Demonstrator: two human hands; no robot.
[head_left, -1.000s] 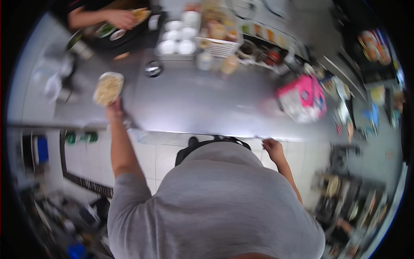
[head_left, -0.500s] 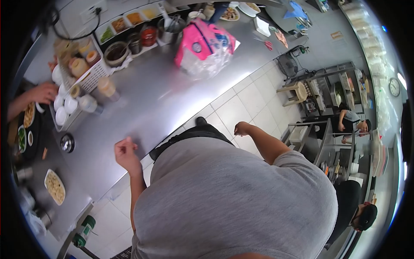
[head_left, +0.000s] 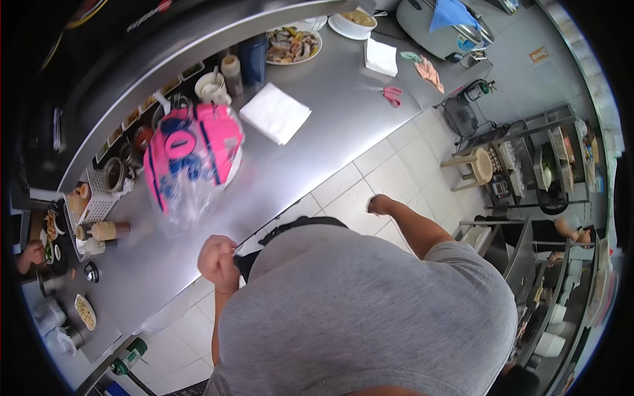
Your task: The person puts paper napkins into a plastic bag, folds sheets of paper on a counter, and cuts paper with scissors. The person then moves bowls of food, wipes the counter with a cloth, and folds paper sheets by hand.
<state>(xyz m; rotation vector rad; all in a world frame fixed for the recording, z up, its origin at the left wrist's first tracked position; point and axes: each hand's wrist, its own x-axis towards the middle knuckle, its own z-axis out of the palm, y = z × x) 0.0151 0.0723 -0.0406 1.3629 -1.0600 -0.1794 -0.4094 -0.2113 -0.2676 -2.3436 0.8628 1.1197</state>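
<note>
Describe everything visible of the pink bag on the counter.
The pink bag looks like thin plastic: bright pink panels printed with navy stripes and large rounded shapes, plus a crumpled, see-through section toward the person. It bulges as if filled, though its contents can't be made out. It rests on the steel counter, beside the white sheets. The left hand is nearby but apart from it. Whether it stands or lies is unclear.

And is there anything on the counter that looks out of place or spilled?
I see no clear spill. The pink bag looks slightly odd: it sits on the steel counter right beside the food containers.
</note>
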